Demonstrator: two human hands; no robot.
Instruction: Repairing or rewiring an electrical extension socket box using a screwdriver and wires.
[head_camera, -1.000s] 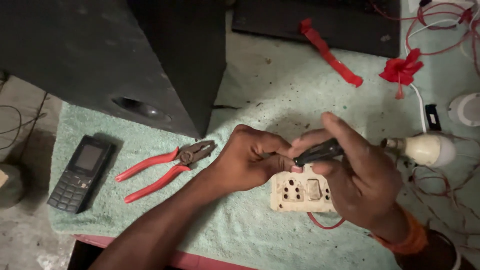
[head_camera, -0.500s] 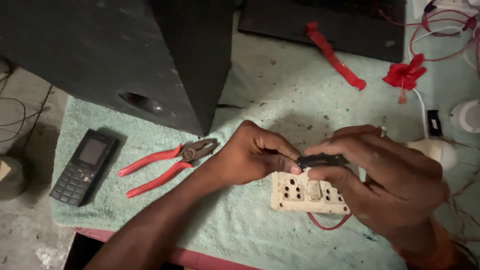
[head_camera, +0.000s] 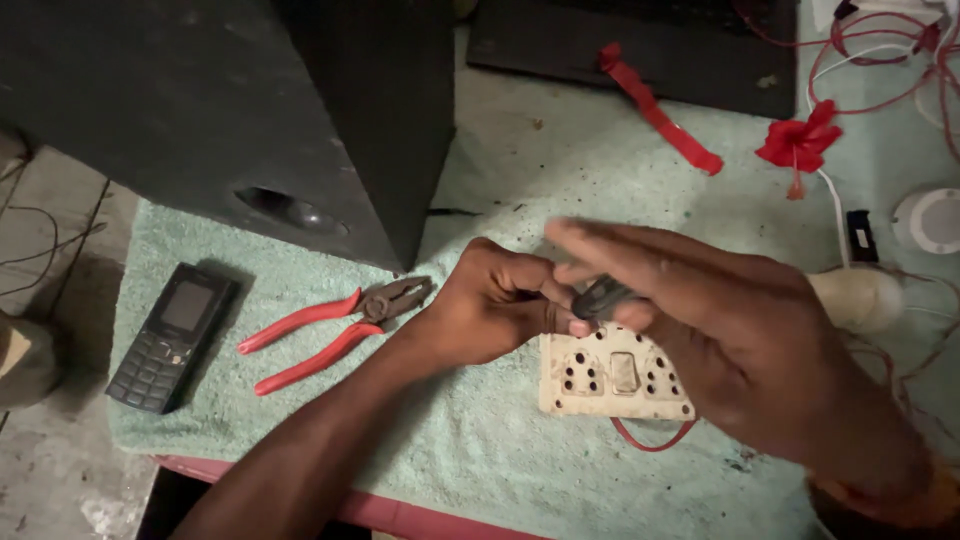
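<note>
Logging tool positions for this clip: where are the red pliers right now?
In the head view, the red pliers lie on the green towel, left of the left hand, between it and the black phone.

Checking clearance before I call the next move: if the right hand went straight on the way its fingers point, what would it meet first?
The right hand points left, so it would likely meet the left hand first, almost at once; beyond lie the red-handled pliers. Depth is unclear.
</note>
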